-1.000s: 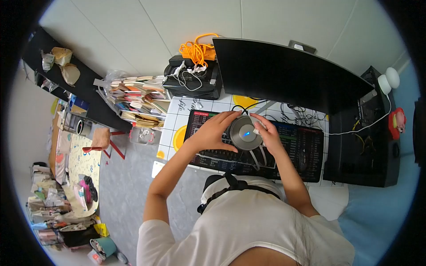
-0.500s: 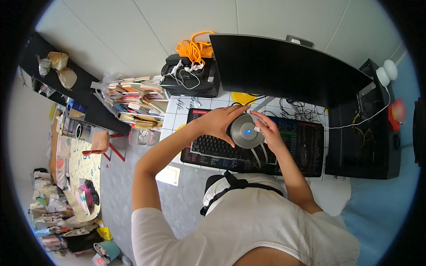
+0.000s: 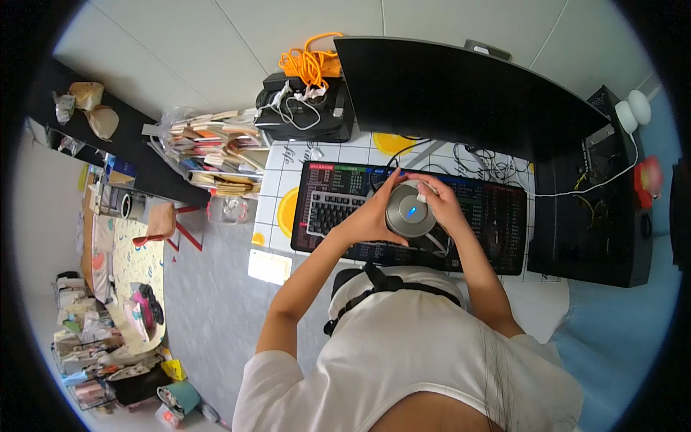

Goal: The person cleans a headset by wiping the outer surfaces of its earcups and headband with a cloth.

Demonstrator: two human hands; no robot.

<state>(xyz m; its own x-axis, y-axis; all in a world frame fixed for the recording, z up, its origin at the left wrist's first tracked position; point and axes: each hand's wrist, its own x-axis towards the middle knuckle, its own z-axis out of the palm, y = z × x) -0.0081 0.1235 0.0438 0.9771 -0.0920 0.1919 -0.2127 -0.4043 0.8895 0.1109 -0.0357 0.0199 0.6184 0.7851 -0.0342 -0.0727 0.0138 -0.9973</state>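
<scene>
On the tabletop (image 3: 277, 169), the mat (image 3: 512, 216) lies before the monitor (image 3: 461, 93), with the keyboard (image 3: 327, 212) on its left part and the mouse (image 3: 494, 237) on its right. Between them, the round device (image 3: 410, 218) sits between the 2 hands: left hand (image 3: 374, 217) on its left, right hand (image 3: 446, 205) on its right with a small item (image 3: 422, 191) in the fingers. Loose cables (image 3: 491, 162) lie behind the mat. Left of the monitor is a box (image 3: 345, 119), a coiled cord (image 3: 311, 70) on top; folders (image 3: 223, 155) stand farther left. Right of the mat is the computer case (image 3: 597, 245)
</scene>
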